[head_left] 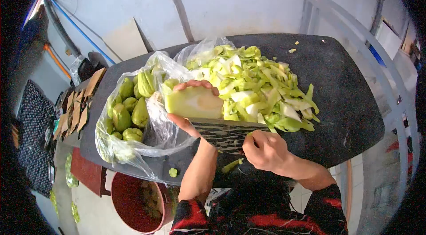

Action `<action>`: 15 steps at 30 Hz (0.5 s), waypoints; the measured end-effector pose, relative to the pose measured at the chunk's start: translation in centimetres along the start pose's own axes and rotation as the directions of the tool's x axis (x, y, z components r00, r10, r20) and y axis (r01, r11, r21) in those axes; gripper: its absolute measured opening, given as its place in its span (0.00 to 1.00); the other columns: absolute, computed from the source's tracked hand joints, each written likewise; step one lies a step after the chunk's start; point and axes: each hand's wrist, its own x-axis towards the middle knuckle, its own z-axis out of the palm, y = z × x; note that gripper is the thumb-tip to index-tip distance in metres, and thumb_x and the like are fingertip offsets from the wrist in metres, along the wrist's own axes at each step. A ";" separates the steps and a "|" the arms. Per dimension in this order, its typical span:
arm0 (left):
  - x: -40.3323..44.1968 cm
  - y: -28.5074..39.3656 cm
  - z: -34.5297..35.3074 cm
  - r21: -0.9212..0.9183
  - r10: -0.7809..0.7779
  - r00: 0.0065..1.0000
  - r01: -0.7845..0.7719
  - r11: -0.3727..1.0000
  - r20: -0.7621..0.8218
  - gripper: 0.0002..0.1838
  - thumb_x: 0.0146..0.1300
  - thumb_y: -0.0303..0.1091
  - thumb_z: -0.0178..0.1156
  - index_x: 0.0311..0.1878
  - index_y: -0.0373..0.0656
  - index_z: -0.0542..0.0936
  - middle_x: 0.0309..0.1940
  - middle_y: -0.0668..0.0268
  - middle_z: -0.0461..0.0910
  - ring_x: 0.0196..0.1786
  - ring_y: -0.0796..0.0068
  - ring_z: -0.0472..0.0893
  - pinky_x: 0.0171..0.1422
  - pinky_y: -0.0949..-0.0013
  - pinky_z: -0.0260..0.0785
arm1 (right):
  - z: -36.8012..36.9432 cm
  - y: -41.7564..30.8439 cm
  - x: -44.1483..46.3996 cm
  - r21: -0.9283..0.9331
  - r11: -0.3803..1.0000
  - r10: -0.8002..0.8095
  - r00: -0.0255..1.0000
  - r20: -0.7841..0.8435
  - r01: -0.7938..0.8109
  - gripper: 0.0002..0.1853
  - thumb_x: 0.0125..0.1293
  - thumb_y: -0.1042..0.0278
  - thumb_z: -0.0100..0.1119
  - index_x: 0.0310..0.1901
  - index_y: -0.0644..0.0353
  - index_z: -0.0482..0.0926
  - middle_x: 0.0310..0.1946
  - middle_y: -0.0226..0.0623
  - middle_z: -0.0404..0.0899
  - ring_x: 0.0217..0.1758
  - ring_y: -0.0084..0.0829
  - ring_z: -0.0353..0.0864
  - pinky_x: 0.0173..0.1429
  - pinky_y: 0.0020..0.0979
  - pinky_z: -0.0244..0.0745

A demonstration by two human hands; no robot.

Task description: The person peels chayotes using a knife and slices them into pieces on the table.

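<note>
My left hand is wrapped round a pale green peeled piece of vegetable, its flat cut face turned up. Against the near side of the piece lies a wide dark blade with a streaked pattern. My right hand is closed at the blade's right end; the handle is hidden by the fingers. Just beyond my hands spreads a heap of light green peelings and cut pieces. Left of my left hand, an open clear plastic bag holds several whole green chayotes.
Everything rests on a dark table. Small green scraps lie near its front edge. A red bucket stands on the floor at the lower left. Cardboard pieces are at the left, and a grey metal railing is at the right.
</note>
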 end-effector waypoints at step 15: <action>-2.3 0.6 -1.6 -0.211 -0.248 0.959 0.272 0.939 0.134 0.34 0.64 0.68 0.52 0.60 0.49 0.68 0.51 0.57 0.72 0.56 0.52 0.71 0.58 0.47 0.71 | 2.2 -1.4 0.1 -0.034 0.996 0.080 0.996 -0.040 -0.082 0.09 0.49 0.75 0.59 0.32 0.65 0.71 0.21 0.38 0.68 0.17 0.34 0.74 0.19 0.32 0.72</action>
